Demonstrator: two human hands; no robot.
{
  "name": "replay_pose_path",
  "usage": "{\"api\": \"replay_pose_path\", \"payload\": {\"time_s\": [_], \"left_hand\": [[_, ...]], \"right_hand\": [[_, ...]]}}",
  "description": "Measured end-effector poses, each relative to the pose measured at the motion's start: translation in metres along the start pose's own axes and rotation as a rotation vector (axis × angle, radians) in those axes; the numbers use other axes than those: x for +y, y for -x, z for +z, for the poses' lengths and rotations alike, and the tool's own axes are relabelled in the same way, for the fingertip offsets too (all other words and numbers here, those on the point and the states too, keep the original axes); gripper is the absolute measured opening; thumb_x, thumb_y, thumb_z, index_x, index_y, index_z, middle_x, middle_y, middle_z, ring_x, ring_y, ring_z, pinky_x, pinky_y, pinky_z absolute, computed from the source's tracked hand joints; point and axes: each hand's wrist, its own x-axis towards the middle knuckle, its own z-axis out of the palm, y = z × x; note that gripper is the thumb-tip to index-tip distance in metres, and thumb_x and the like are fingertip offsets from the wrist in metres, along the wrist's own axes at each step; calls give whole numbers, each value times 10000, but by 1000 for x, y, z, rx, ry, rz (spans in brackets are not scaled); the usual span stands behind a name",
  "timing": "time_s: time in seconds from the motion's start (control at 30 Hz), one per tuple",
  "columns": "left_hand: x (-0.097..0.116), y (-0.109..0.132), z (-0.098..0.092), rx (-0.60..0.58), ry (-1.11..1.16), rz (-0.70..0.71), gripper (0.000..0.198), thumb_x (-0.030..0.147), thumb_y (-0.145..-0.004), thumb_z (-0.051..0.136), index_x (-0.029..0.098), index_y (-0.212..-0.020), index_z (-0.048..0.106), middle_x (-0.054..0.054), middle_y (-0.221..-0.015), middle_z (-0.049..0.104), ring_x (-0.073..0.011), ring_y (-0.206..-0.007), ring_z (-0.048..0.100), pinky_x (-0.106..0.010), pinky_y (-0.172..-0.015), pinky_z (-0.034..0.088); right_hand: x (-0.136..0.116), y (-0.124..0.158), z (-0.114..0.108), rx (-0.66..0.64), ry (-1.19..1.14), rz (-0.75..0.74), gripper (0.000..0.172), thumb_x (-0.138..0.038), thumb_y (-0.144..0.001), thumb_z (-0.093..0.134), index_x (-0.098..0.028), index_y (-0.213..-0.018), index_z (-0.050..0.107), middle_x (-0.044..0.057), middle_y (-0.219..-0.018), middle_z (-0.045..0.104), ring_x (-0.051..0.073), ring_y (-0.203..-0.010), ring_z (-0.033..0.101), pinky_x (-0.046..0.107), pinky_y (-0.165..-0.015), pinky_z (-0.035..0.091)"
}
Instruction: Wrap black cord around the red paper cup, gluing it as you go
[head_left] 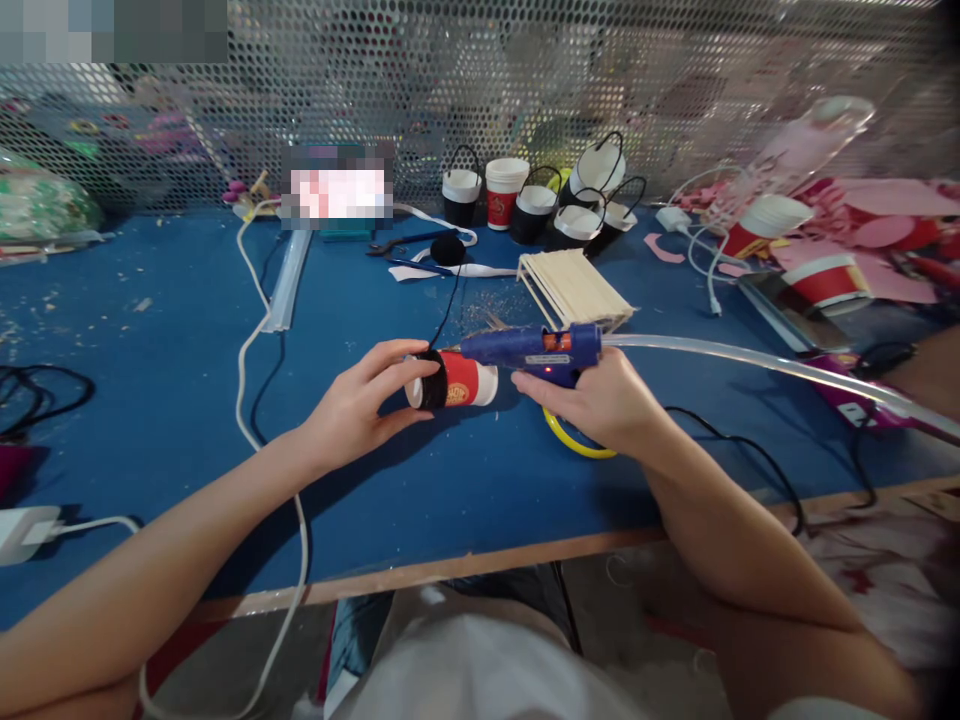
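Note:
A red and white paper cup [472,380] lies on its side near the middle of the blue table, with black yarn wound round part of it. My left hand [375,395] grips the cup by its yarn-covered end. From there a black strand leads back to a ball of black yarn [448,249]. My right hand [611,400] is wrapped round the handle of a blue glue gun [532,347], whose nozzle end points at the cup's yarn. A long clear glue stick [720,358] runs out of the gun's back. Beneath the right hand shows a yellow ring [574,440].
Several cups with black wrapping and handles [534,212] stand at the back. Behind the gun lies a stack of wooden sticks [574,280]. Pink scraps [862,220] and cups crowd the right. A white cable [244,370] crosses the left, near clear glue sticks [289,280].

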Motion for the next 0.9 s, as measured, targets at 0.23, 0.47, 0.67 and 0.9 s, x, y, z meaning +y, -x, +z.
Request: {"api": "replay_pose_path", "payload": {"time_s": [0.23,0.47,0.67,0.9], "left_hand": [[2,0,0,-21,4,24,395,226,-804,617,204,-1171,470,-146,-1253,494,-242,-1121,534,-391,-885,513],[2,-2,0,10,61,-11,435,269,-784,647,195,-1177,476,-148,-1229,518,-237,-1126,530,-398,-917,492],[1,-1,1,19,154,-70,467,289,-764,669,186,-1181,487,-142,-1230,517,-225,-1109,539,-370,-897,508],[0,0,2,26,232,-117,493,286,-740,692,193,-1183,498,-138,-1232,518,-236,-1100,543,-365,-859,528]], "right_hand": [[-4,1,1,-19,-85,19,182,-336,-741,589,-175,-816,631,14,-692,655,163,-630,603,261,-535,474],[1,0,1,-30,-18,131,264,-393,-682,645,-200,-586,492,-42,-456,503,99,-404,424,244,-376,362],[-1,1,0,-19,-12,132,257,-403,-674,644,-193,-599,518,-40,-441,481,96,-406,403,244,-370,352],[-3,4,-2,-28,-37,37,176,-360,-721,607,-185,-708,602,-45,-438,477,102,-403,418,238,-358,342]]}}
